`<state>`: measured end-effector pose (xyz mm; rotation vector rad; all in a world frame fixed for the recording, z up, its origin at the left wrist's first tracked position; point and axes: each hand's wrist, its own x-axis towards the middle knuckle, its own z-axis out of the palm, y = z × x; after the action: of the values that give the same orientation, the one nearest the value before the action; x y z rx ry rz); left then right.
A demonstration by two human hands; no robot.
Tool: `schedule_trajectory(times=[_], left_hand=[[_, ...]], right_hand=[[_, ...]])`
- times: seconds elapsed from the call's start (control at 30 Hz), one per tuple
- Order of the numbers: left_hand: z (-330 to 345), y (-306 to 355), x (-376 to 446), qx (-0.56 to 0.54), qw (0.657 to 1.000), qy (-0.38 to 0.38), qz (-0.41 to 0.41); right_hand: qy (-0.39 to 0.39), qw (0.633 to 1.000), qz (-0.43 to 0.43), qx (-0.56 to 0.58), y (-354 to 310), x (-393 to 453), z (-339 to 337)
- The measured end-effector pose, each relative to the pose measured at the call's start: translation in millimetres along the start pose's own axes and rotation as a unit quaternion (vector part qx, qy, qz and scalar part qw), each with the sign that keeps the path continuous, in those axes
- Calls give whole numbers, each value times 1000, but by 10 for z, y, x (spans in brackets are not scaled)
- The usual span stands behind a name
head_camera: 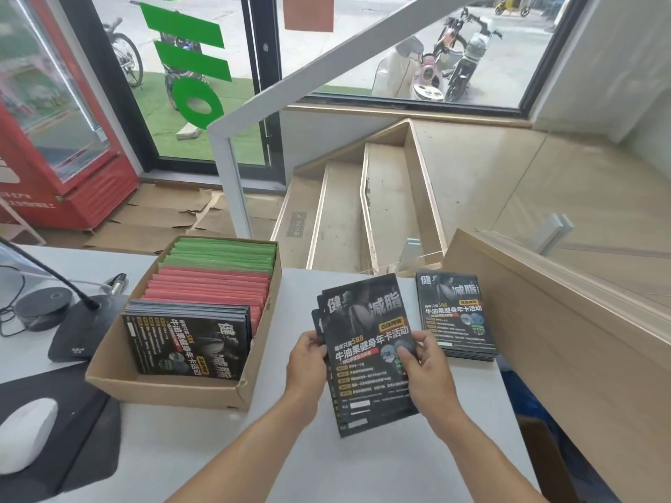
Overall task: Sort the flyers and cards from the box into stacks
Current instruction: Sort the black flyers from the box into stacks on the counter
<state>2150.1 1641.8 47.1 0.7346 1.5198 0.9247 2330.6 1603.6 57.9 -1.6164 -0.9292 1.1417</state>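
Your two hands, left (308,361) and right (423,372), each grip clamped on one fanned bundle of black flyers (366,343). One stack (455,314) at 2 o'clock; one box (188,321) at 9, on white surface (225,451) beside stairs (366,212).

We see both hands, left hand (308,361) and right hand (426,375), gripping a fanned bundle of black flyers (366,343) between cardboard box (167,388) and finished stack (455,317).

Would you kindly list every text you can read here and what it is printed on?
Held flyers: "健身減脂", "588", "牛油果健身年卡活动"; small print unreadable.
Stack on table: same headline and "588".
Flyers in box: same title, sideways.
Red fridge lettering: blurred.
Green window decal: partial shapes, not readable.
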Motion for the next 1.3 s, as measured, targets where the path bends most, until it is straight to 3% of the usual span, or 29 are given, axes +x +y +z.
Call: schedule_trajectory(times=[0.13,0.23,0.37,0.57,0.77,0.87,1.0,1.3], left_hand=[[44,13,-110,-80,997,2,-14],[128,60,-257,-178,984,-29,-9],[152,107,-276,-100,987,-8,127],[128,273,-168,-17,990,3,140],[36,212,-195,20,983,-29,181],[34,191,-231,0,984,-26,175],[37,165,-241,1,984,-32,176],[78,242,-334,-8,981,-41,192]], right_hand=[[30,993,-29,-108,279,-6,96],[-7,998,-2,-69,290,-19,151],[-32,998,-13,-45,221,-25,166],[18,997,-72,-9,90,12,215],[-24,995,-93,-7,27,-44,207],[-32,991,-102,78,-94,-102,243],[42,977,-69,198,-263,-63,308],[52,973,-101,201,-336,-26,308]])
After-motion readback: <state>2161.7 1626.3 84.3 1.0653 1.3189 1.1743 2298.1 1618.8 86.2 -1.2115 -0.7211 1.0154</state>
